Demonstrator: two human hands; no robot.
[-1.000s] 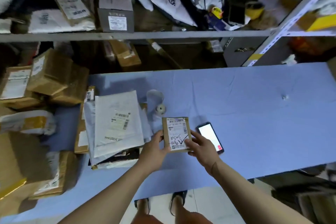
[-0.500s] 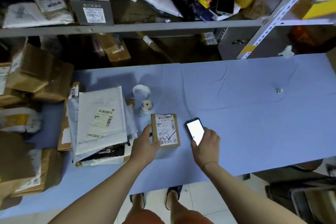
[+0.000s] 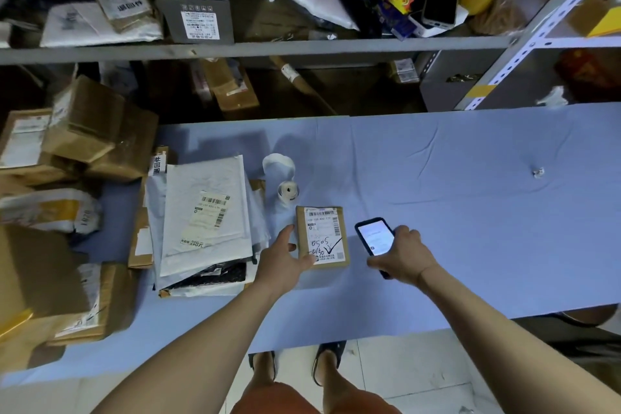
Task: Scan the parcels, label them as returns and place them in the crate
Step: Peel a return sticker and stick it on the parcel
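A small brown parcel (image 3: 323,236) with a white shipping label and handwritten black marks lies flat on the blue table (image 3: 453,205). My left hand (image 3: 281,261) grips its left and near edge, thumb on the label's corner. Just right of it, my right hand (image 3: 401,255) holds a black phone (image 3: 373,239) with its lit white screen facing up, tilted over the cloth. A small roll of labels (image 3: 288,191) stands just beyond the parcel, with a loose strip (image 3: 278,165) curling behind it.
A stack of white and grey mailers (image 3: 205,222) lies left of the parcel. Brown cardboard boxes (image 3: 84,134) crowd the table's left end. A metal shelf (image 3: 255,47) with boxes and bags runs behind. A tiny paper scrap (image 3: 538,172) sits far right.
My right hand left the parcel, moved right to the phone and picked it up. My left hand stayed on the parcel. The camera view shifted slightly.
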